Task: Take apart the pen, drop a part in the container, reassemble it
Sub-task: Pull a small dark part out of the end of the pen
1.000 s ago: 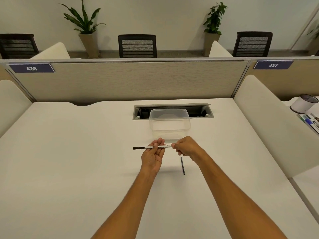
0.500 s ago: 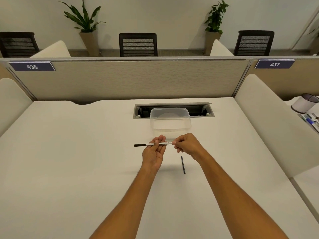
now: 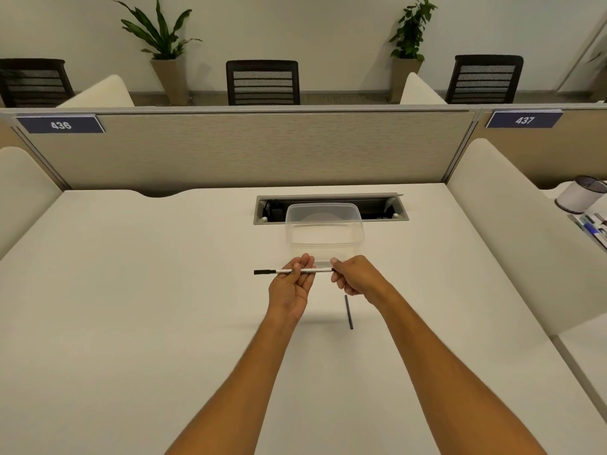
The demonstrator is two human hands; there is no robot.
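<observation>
Open-plan office, pale desk (image 3: 131,290) walled by a beige partition (image 3: 262,149) at the far edge, numbered plates 436 (image 3: 60,125) and 437 (image 3: 524,120), cable hatch (image 3: 330,208) in the desk, mesh-backed chairs (image 3: 262,83) beyond, potted plants (image 3: 161,37) against the far wall, pen cup (image 3: 579,194) on the right neighbouring desk

left hand (image 3: 289,289): bare, no ring, no glove
right hand (image 3: 356,277): bare, no ring, no glove
wrists: bare just behind each hand, no watch or band
forearms: bare behind the wrists, no sleeve showing
</observation>
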